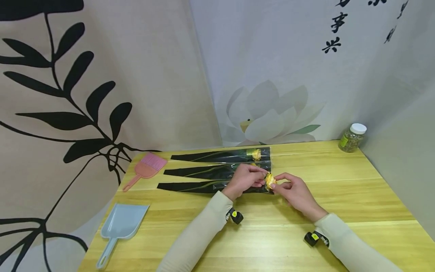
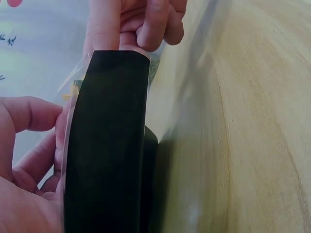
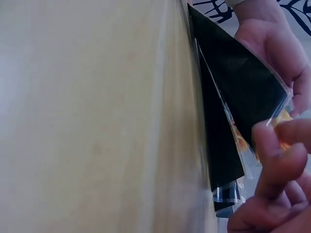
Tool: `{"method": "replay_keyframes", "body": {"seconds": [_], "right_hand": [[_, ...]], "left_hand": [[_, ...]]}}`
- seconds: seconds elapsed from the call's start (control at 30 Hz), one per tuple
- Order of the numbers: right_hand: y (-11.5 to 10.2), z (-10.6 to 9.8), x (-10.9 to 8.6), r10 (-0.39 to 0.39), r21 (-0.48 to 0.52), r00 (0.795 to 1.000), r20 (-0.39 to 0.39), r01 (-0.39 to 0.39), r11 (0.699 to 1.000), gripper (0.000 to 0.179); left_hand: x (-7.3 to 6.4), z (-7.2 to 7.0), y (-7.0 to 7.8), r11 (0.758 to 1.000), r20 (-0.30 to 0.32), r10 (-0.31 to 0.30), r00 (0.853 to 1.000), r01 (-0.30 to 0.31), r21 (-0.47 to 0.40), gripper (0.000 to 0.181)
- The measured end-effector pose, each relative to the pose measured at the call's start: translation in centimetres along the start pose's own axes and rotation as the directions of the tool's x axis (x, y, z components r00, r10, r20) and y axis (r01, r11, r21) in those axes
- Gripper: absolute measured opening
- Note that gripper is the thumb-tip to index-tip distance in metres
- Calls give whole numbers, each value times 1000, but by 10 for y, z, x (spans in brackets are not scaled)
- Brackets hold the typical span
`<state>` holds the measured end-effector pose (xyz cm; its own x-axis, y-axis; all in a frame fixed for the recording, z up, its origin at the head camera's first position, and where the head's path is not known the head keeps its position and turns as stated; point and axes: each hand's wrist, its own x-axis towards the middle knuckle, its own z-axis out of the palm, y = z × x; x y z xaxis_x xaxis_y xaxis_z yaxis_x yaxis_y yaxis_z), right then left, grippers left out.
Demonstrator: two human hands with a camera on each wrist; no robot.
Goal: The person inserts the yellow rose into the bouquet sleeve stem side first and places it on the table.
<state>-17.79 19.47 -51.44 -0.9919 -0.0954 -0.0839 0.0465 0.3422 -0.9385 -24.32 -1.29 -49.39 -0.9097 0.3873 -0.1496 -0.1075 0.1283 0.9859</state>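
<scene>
Three yellow flowers in tapering black sleeves with clear plastic fronts lie side by side in the head view: a back sleeve (image 1: pixel 221 155), a middle sleeve (image 1: pixel 197 172) and a front sleeve (image 1: pixel 190 186). My left hand (image 1: pixel 245 179) pinches the clear plastic of the front sleeve close to its wide end. From the other side my right hand (image 1: pixel 296 192) holds the yellow flower (image 1: pixel 270 181) at that end between thumb and forefinger. The black back of this sleeve (image 3: pixel 243 73) tilts up off the table in the right wrist view.
At the left of the wooden table (image 1: pixel 340 173) lie a pink brush (image 1: pixel 146 170) and a light blue dustpan (image 1: pixel 124 223). A white-lidded jar (image 1: pixel 352 138) stands in the back right corner. Printed cloth (image 1: pixel 163 75) hangs behind the table.
</scene>
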Motion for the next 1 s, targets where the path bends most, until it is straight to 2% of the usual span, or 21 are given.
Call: {"method": "replay_keyframes", "body": {"seconds": [0.13,0.33,0.73,1.0], "right_hand": [[-1,1,4,-45,-114,999,-15,43,993,38],[-3,3,9,-83,-199,997,12,83,976,36],[-6,7,18,-131,-246,990,44,138,959,40],[-4,10,23,-144,-251,986,82,160,955,25]], "left_hand": [[1,0,-1,1000,0,10,1000,-10,13,17],[1,1,-1,998,-6,37,999,-36,48,24],[-2,3,-1,997,-17,56,998,-55,58,18],[-3,8,2,997,13,54,998,-55,59,24]]}}
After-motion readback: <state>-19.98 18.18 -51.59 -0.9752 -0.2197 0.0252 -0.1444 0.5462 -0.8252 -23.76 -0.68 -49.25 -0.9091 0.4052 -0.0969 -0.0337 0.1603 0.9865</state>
